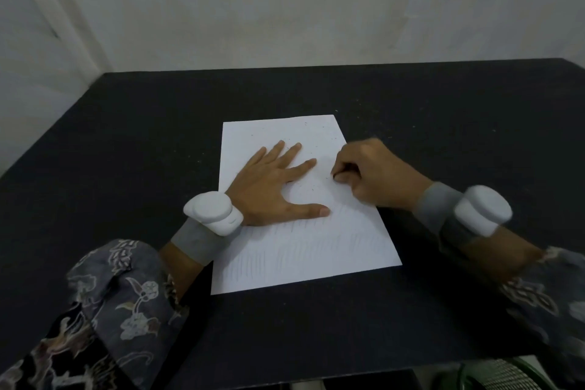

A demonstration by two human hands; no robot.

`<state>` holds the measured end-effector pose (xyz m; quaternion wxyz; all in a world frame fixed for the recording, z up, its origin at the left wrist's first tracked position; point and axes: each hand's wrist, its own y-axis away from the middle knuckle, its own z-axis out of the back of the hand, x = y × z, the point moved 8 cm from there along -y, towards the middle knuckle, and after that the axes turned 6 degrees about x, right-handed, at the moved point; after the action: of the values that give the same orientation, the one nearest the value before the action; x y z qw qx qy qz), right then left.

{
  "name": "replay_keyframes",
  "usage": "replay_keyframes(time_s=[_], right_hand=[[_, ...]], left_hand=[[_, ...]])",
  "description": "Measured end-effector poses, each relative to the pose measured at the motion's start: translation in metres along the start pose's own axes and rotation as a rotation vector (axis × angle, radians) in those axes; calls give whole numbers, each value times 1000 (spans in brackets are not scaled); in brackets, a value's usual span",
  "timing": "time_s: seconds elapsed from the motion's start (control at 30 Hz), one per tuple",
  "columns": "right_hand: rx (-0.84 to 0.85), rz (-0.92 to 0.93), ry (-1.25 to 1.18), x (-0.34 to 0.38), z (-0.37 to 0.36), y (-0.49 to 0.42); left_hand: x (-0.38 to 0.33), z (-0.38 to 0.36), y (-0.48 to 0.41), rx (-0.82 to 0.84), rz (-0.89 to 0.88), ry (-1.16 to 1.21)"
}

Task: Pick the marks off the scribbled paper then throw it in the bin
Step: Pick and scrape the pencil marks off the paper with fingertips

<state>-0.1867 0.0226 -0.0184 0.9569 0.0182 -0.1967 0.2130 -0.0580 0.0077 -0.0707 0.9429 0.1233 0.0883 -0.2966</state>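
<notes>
At the near left a dark sleeve with a pale floral pattern (104,304) covers the person's left forearm, which reaches forward over the black, matte bench (126,142). On that wrist a grey strap carries a white rounded wrist device (212,213). Beyond it the left hand (272,187) lies flat on the white rectangular sheet of paper (304,260), its grip released: the fingers are straight and spread, pointing far and right, and the thumb stretches right along the page. The paper rests flat near the middle of the bench, slightly turned so its long edges run from near left to far right. Faint grey pencil scribbles (316,244) run in rows across its near half, while small dark specks (311,185) dot the far half, around and beyond the left fingers. At the paper's right edge the right hand (376,174) rests with its fingers curled under and the fingertips brought together against the sheet; something small and dark shows at the fingertips, but whether the grip holds anything I cannot tell. Further right, a second grey strap with a white rounded device (482,210) sits on the right wrist, followed by the same patterned sleeve. At the near right corner, below the bench's edge, part of a green mesh-sided basket (506,374) shows.
</notes>
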Motion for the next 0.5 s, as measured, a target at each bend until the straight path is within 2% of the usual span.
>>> replay_keyframes(time_s=[0.1, 0.27, 0.4, 0.5], right_hand=[[-78, -52, -1, -11, 10, -9], [33, 20, -1, 5, -3, 2], [-61, -59, 19, -10, 10, -5], [46, 6, 15, 4, -3, 4]], left_hand=[[3, 0, 0, -6, 8, 1], [3, 0, 0, -14, 4, 18], [3, -1, 0, -4, 19, 9], [3, -1, 2, -3, 19, 14]])
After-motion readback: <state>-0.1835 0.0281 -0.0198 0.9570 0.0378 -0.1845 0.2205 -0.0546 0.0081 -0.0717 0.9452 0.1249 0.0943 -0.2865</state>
